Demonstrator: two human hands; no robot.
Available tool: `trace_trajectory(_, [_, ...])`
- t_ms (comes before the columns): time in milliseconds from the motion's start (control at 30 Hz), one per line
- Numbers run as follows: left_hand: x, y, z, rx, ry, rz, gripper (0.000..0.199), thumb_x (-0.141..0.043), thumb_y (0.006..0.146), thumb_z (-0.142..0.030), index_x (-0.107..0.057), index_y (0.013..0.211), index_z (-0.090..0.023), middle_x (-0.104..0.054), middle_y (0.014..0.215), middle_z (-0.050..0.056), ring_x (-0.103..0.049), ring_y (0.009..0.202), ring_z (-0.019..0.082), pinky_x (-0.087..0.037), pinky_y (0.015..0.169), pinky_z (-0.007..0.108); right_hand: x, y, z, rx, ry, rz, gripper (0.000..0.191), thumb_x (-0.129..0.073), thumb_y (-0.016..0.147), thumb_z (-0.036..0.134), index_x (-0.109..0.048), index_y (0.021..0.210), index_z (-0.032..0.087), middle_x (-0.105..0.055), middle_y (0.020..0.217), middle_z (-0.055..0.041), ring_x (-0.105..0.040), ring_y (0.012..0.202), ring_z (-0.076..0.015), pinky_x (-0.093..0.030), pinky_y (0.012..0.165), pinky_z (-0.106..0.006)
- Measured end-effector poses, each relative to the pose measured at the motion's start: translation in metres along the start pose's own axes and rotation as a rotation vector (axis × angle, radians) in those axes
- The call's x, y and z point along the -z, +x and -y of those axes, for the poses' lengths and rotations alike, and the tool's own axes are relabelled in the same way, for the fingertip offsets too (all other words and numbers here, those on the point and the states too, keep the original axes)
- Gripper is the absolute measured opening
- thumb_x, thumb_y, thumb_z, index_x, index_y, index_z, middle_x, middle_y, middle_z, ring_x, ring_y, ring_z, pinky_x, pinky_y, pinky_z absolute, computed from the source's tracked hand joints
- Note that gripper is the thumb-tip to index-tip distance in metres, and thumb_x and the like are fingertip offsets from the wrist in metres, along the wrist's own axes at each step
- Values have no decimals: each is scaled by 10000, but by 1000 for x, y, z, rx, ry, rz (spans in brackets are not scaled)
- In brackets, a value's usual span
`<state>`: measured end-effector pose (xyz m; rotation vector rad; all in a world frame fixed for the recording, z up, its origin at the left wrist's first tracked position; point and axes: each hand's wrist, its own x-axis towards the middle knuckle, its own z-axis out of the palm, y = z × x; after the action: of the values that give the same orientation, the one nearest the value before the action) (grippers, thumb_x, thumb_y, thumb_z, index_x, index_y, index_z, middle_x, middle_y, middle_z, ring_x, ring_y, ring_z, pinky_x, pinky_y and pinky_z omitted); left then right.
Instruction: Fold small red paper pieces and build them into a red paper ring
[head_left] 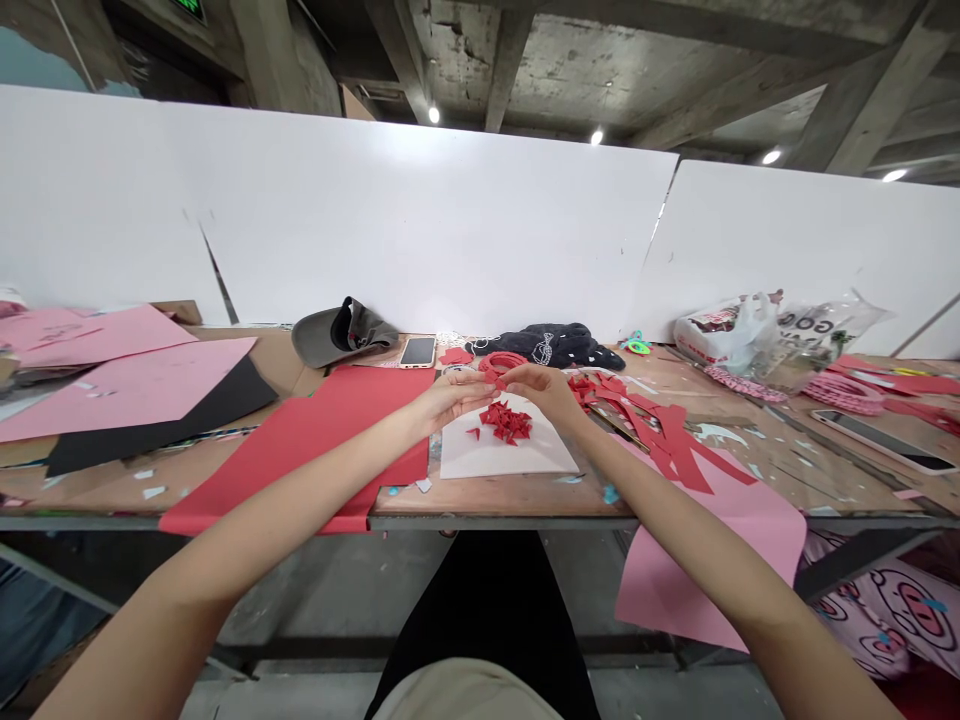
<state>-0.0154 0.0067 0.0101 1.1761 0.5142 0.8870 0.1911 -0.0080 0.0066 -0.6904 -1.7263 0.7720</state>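
Over a white sheet (551,455), my left hand (454,396) and my right hand (541,384) meet with fingertips pinched together. Between them is a small red paper piece (498,383), mostly covered by the fingers. Just below lies a heap of small folded red paper pieces (511,423), with one loose piece (474,433) to its left. Directly behind the hands sits a red ring (501,361), partly hidden by them. Red paper strips (675,440) are scattered to the right of my right hand.
Large red paper (315,430) lies left, near a phone (418,351) and cap (341,333). Dark cloth (559,346) rests behind. Pink paper (705,560) hangs over the front edge. Plastic bags (750,330), a pink ring (844,391) and another phone (877,438) are right.
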Motion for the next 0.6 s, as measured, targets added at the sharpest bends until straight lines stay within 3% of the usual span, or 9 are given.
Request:
trace_trajectory(333, [-5, -1, 2, 5, -2, -35, 297, -815, 664, -120, -734, 950, -134, -749, 971, 75, -708, 928, 171, -524, 958, 267, 2, 2, -9, -99, 126, 12, 204, -797, 700, 355, -747, 840, 215, -703, 823, -24, -632, 764, -151, -524, 777, -339])
trace_trajectory(600, [-5, -1, 4, -39, 9, -33, 354, -850, 620, -142, -722, 949, -129, -746, 983, 91, -708, 959, 198, -533, 957, 287, -1, 2, -10, -126, 59, -12, 263, -762, 726, 427, -729, 805, 178, -699, 759, -29, -630, 702, -142, -523, 732, -318])
